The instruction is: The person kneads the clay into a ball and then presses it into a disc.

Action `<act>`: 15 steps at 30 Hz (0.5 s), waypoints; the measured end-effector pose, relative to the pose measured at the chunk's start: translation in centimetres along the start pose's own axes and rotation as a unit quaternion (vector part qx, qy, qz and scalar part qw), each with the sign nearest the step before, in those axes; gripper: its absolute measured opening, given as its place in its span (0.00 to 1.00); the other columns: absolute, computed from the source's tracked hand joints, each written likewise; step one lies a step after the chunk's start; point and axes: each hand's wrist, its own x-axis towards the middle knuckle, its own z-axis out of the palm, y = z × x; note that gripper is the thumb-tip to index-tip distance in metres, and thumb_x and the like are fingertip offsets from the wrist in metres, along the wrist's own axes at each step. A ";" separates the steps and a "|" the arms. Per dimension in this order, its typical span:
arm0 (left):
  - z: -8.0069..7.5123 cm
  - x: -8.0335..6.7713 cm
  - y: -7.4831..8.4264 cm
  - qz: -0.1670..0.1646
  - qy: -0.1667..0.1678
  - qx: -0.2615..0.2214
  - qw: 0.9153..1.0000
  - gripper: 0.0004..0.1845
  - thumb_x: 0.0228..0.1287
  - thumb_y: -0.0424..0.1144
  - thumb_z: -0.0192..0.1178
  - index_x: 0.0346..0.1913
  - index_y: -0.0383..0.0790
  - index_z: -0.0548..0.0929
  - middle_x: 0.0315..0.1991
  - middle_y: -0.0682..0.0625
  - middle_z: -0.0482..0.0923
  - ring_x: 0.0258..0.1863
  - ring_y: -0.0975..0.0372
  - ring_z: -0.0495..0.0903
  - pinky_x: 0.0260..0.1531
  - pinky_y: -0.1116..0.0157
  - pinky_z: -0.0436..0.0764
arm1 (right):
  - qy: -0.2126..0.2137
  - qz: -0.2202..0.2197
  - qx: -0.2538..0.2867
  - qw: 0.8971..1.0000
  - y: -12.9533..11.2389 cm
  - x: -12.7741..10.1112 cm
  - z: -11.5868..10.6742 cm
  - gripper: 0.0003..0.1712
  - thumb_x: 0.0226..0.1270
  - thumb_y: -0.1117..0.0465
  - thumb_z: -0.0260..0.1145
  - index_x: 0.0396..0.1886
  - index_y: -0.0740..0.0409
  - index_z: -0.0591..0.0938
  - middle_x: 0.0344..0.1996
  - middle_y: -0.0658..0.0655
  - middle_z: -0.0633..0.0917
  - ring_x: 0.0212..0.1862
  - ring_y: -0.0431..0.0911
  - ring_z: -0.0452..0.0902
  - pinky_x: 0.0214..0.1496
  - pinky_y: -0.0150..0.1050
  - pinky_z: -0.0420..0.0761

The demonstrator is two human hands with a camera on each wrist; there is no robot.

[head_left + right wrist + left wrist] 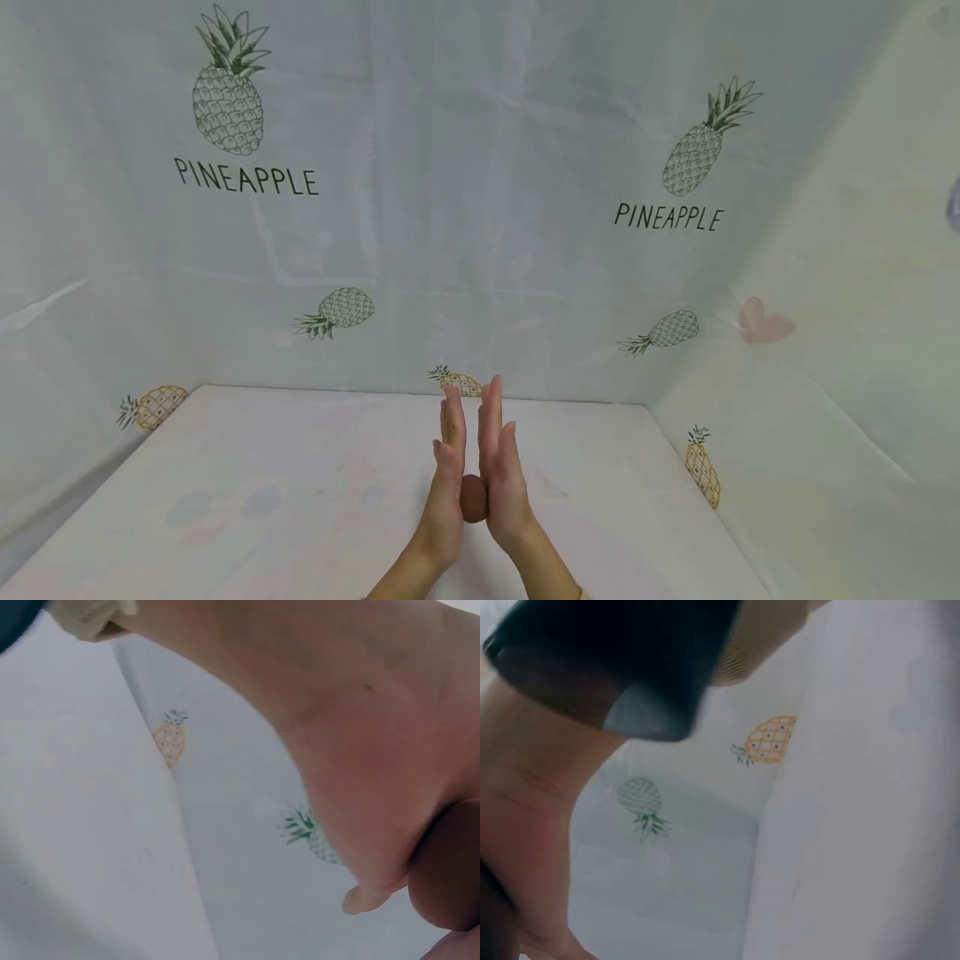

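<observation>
Pressing from both sides, the left hand [447, 483] and right hand [501, 475] sandwich a small brown ball [473, 498] between their palms, low down near the wrists. Both hands stand upright, palms facing each other, fingers straight and pointing away from the person, held close together rather than spread. The fingertips of the two hands are just apart, with a thin gap between them; the right ones reach a little further than the left. No finger curls round the ball; only the flat palms bear on it.

The hands hang above a white table [300, 500], near its middle and towards the near edge. A pale curtain [480, 208] printed with pineapples and the word PINEAPPLE closes in the table at the back and on both sides.

From the right wrist, the heel of the right hand [360, 750] fills the upper part of the view, with the ball [448, 870] as a rounded brown shape pressed against it at the lower right. From the left wrist, only the blurred edge of the left hand [525, 825] shows, so its fingers cannot be read there.
</observation>
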 end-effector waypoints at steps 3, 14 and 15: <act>-0.5 0.2 0.6 -0.004 0.010 0.004 1.000 0.32 0.81 0.63 0.11 0.84 0.74 0.31 0.85 0.70 0.20 0.83 0.67 0.17 0.74 0.40 0.12 | -0.017 0.002 -0.003 1.000 0.2 -0.1 0.6 0.34 0.83 0.36 0.12 0.85 0.24 0.30 0.83 0.31 0.27 0.85 0.43 0.17 0.76 0.69 0.14; -1.8 0.7 0.7 0.002 0.042 0.005 0.999 0.31 0.81 0.64 0.11 0.84 0.76 0.32 0.85 0.70 0.21 0.83 0.65 0.18 0.72 0.30 0.20 | -0.041 -0.013 0.005 0.999 0.0 -0.4 2.1 0.35 0.83 0.39 0.10 0.86 0.32 0.29 0.83 0.31 0.26 0.83 0.39 0.14 0.77 0.65 0.15; -1.9 0.7 0.5 0.003 0.043 0.006 0.999 0.31 0.81 0.65 0.11 0.84 0.77 0.32 0.85 0.70 0.21 0.84 0.65 0.18 0.73 0.31 0.20 | -0.041 -0.013 0.005 0.999 -0.1 -0.4 2.1 0.35 0.83 0.39 0.10 0.86 0.32 0.29 0.83 0.30 0.26 0.84 0.40 0.15 0.77 0.66 0.14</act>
